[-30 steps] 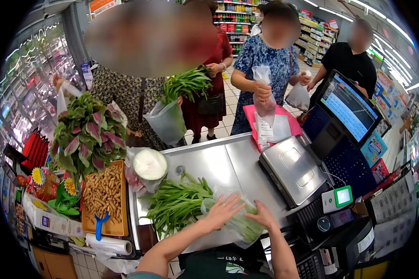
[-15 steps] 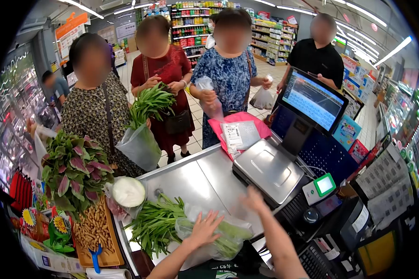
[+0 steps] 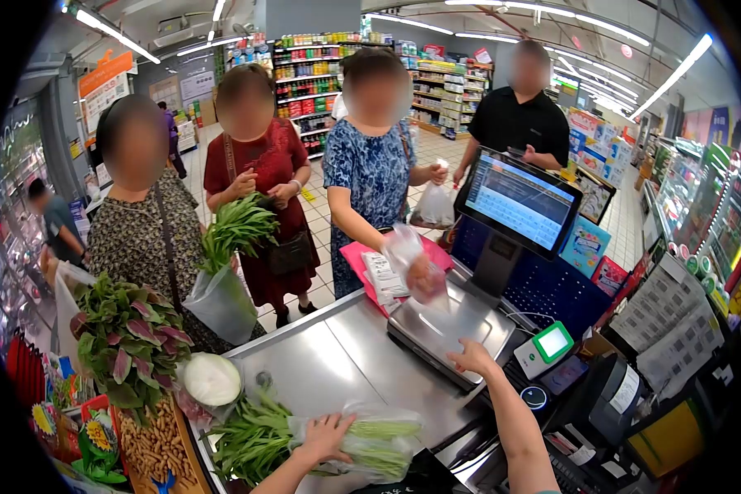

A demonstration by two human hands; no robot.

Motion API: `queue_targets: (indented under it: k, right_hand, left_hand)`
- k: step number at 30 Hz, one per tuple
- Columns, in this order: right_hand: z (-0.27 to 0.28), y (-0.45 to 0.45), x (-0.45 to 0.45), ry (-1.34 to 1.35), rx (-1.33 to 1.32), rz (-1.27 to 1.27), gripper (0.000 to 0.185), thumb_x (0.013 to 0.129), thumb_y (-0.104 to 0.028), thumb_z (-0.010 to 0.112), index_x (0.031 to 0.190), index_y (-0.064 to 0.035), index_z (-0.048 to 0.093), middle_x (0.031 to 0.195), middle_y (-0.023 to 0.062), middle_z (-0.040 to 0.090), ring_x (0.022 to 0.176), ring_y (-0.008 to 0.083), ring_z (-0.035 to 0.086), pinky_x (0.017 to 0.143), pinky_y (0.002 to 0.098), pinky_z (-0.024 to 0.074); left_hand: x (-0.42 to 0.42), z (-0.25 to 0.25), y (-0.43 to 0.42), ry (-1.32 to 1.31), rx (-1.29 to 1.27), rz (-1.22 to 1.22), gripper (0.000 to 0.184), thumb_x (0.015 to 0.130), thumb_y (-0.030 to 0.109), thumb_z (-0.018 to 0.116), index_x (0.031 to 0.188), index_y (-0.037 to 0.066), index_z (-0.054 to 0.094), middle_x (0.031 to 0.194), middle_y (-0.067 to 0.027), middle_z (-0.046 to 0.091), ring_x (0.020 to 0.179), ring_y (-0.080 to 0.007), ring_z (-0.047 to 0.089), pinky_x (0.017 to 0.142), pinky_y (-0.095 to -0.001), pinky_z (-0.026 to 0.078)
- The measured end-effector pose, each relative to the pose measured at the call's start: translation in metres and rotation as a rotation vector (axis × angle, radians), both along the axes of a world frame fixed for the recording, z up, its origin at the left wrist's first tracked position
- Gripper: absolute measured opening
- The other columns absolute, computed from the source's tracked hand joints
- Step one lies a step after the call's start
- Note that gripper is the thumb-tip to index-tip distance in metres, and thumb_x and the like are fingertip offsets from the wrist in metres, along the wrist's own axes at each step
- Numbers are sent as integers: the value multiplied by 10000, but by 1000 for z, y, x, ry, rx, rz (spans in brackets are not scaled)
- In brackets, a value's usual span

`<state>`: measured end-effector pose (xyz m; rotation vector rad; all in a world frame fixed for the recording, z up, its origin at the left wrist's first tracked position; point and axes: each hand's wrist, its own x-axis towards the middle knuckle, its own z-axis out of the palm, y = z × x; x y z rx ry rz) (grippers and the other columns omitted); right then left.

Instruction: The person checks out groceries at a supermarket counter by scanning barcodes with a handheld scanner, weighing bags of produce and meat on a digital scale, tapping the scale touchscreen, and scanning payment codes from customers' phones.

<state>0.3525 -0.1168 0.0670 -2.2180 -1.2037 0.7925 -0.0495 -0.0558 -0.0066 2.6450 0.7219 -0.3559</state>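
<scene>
My left hand [image 3: 326, 438] rests with spread fingers on a clear plastic bag [image 3: 379, 440] around the stems of long leafy greens [image 3: 251, 436]. Over the front edge of the metal scale [image 3: 449, 329] is my right hand [image 3: 472, 357], its index finger extended and nothing in it. A person in a blue patterned top [image 3: 366, 165] holds a clear bag [image 3: 417, 267] just above the scale; its contents are blurred. Left of the greens lies a cut white melon or gourd [image 3: 212, 379] in plastic.
Behind the scale stands a touchscreen monitor [image 3: 519, 204], with a payment device [image 3: 545, 348] beside it. A pink bag [image 3: 362, 267] lies at the scale's left. Red-green leaves [image 3: 132, 337] hang over peanuts [image 3: 152, 445]. Several people stand across the metal counter [image 3: 305, 350].
The view has turned right. My right hand has left the greens' bag and reached to the scale. The person in blue has brought the clear bag over the scale.
</scene>
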Motion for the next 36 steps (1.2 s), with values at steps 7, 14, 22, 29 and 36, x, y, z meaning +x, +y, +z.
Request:
queue_targets:
  k: [7, 14, 22, 29, 36]
  right_hand:
    - [33, -18, 45, -255, 188, -229, 604, 770, -356, 692, 1215, 28, 549, 860, 193, 691, 838, 328, 674, 760, 393, 514]
    - [43, -6, 64, -413, 233, -40, 575, 742, -261, 711, 1225, 1, 543, 1231, 231, 545, 1139, 371, 527, 949, 411, 433]
    - [-33, 21, -4, -840, 182, 68, 743, 769, -325, 671, 1356, 36, 395, 1448, 182, 348, 1384, 324, 252, 1116, 491, 220]
    - [32, 34, 39, -629, 87, 163, 510, 755, -332, 669, 1151, -16, 612, 1326, 148, 495, 1301, 318, 383, 1070, 444, 318]
    - [146, 71, 87, -767, 882, -206, 252, 770, -121, 662, 1001, -36, 608, 1006, 127, 614, 965, 326, 562, 841, 419, 445]
  left_hand:
    - [-4, 5, 0, -14, 6, 166, 1186, 489, 567, 836, 1463, 231, 247, 1376, -131, 370, 1287, -350, 325, 1038, -582, 226]
    - [-7, -6, 2, -86, 35, 168, 1191, 470, 578, 845, 1458, 237, 273, 1402, -131, 368, 1300, -344, 314, 1043, -577, 212]
    - [-9, -13, 2, -119, 88, 154, 1170, 462, 673, 797, 1424, 187, 342, 1351, -140, 410, 1280, -356, 339, 1017, -541, 237]
    - [0, 17, -9, -85, 138, 234, 912, 585, 356, 833, 1380, 167, 429, 1396, -158, 420, 1265, -353, 410, 1031, -482, 348]
    - [1, -7, -4, -64, 76, 274, 1170, 474, 359, 880, 1458, 165, 277, 1442, -167, 351, 1336, -369, 293, 1079, -561, 231]
